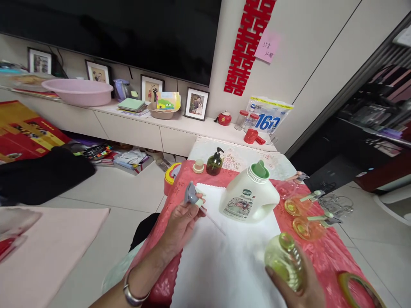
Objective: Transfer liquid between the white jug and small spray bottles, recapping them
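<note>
My left hand (pixel 184 220) is closed on a grey pump head (pixel 191 193), its thin clear tube (pixel 215 223) slanting down to the right over the white mat (pixel 218 269). In my right hand (pixel 305 282) is a clear bottle (pixel 285 263), tilted, its greenish-yellow mouth uncapped and some yellowish liquid seen inside. Beyond both hands a large white detergent jug (pixel 248 196) stands upright, with a green spout (pixel 260 170) in its open neck. Its cap is off. The pump head and the bottle are apart.
A dark green pump bottle (pixel 214 162) and a pale cap (pixel 198 166) stand at the far left of the red tablecloth (pixel 167 261). Several clear spray bottles (pixel 308 226) lie or stand at the right. A tape roll (pixel 358 291) sits near the right front edge.
</note>
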Motion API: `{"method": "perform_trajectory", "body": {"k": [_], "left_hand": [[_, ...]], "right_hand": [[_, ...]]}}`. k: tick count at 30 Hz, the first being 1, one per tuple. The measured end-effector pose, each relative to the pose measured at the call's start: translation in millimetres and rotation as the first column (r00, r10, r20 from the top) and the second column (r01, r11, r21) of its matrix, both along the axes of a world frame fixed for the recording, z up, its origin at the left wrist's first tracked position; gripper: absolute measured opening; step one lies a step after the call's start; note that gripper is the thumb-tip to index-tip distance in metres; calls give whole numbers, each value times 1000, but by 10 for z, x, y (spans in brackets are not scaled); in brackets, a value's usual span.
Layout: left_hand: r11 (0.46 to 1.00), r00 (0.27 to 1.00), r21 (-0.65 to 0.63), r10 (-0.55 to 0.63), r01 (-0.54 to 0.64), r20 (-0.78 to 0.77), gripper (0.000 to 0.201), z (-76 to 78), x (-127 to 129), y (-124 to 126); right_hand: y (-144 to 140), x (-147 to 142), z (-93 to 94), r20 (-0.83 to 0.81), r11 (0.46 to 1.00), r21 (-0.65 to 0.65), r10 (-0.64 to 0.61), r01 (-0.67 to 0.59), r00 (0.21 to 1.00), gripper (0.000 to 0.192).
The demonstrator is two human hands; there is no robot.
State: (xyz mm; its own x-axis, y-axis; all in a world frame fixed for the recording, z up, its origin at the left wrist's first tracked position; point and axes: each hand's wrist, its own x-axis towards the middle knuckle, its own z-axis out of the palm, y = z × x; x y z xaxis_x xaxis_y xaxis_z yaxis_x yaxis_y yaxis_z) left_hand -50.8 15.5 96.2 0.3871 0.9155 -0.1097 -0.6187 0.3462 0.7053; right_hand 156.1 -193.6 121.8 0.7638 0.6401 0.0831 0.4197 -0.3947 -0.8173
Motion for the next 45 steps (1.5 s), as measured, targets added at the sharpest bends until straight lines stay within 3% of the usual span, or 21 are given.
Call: {"method": "perform_trajectory", "body": {"k": [2,5,10,16,22,35,45], "left_hand": [[999,997,-36,-14,11,-73,44,-297,64,-27],[997,992,-79,-13,3,-125,47,-628,122,-84],[998,990,-60,-28,20,-139,48,-852,117,-95],[995,990,-82,-61,51,-128,46,-882,89,-59],[993,990,-100,-73,60,-125,46,-862,91,-53],[993,986,-104,-72,56,-152,48,-843,103,-60],[993,987,-107,-70,55,-144,51,-880,112,-56]], "right_hand": [[99,143,279,86,996,-42,-77,81,993,90],[277,371,620,315,999,-17,-27,34,949,92],[566,805,935,713,998,-33,63,-56,699,84],[846,990,1216,906,971,-136,203,-199,372,65],[1045,1094,1292,944,947,-235,276,-217,182,63],[1242,996,1476,945,931,-326,323,-163,-49,53],[1284,966,1528,931,925,-360,348,-120,-110,52]]}}
